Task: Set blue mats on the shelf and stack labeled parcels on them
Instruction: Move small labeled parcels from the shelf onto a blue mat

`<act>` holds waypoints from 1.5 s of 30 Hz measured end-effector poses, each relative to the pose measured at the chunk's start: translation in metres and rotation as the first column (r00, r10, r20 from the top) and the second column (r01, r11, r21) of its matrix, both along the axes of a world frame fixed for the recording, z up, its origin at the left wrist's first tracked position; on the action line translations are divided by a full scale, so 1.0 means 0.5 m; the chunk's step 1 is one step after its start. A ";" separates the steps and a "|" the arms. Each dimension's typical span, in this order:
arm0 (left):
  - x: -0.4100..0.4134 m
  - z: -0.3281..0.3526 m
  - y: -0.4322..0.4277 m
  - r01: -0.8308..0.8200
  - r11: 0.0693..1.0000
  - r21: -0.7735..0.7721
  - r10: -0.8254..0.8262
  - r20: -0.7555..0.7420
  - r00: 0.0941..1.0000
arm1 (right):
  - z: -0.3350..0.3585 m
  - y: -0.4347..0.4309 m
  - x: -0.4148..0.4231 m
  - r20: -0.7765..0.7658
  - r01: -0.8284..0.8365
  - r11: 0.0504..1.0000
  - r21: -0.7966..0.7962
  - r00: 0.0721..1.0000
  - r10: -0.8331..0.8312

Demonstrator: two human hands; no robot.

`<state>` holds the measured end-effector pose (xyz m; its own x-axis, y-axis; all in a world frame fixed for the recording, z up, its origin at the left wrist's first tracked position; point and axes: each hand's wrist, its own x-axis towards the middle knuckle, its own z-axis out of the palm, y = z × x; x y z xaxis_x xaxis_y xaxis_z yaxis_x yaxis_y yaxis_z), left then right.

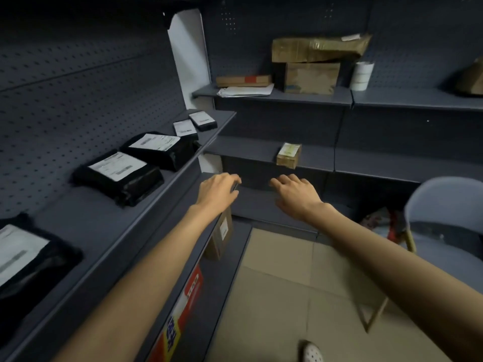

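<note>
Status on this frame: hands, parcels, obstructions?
Right hand open, empty; left hand fingers curled, grip unclear. Labeled black parcels lie flat on bare left shelf. Small cardboard box sits on corner shelf above hands.

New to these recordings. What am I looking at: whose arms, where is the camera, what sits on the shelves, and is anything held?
No machine here: a person wears a wide-angle camera on the head, so you look forward and down along their bare arms. The left hand and right hand reach toward a low shelf ahead. The right hand is spread and holds nothing; the left hand's fingers curl down, and I cannot tell whether they grip anything. On the side shelf at the left lie black parcels with white labels. The back shelves carry cardboard boxes and one small box. A chair stands at the right.
</note>
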<state>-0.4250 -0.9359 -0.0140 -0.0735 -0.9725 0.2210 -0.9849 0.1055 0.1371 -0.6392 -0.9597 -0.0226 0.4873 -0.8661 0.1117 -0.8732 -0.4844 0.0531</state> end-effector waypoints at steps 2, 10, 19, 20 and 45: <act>-0.013 0.000 -0.089 -0.020 1.000 -0.005 0.020 0.003 1.000 | 0.001 -0.099 -0.009 0.005 -0.013 1.000 0.001 1.000 0.013; -0.013 0.026 -0.399 -0.206 0.978 0.017 0.206 -0.034 0.978 | 0.036 -0.509 0.019 0.031 -0.200 0.980 -0.018 0.979 0.201; 0.161 0.047 -0.592 -0.551 0.834 -0.037 0.550 -0.030 0.835 | 0.012 -0.766 0.240 0.145 -0.425 0.902 0.075 0.900 0.412; 0.188 0.047 -0.611 -0.583 0.813 -0.007 0.583 -0.016 0.813 | 0.011 -0.788 0.271 0.151 -0.449 0.890 0.082 0.888 0.434; 0.319 0.012 -0.793 -0.892 0.337 0.303 0.938 -0.027 0.345 | -0.032 -1.104 0.587 0.299 -0.782 0.605 0.151 0.619 0.726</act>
<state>-0.2655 -1.3326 -0.0077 0.9064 -0.4144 -0.0818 -0.3942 -0.8994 0.1890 -0.3459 -1.5118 -0.0384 0.9710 -0.2068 0.1202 -0.1659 -0.9443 -0.2840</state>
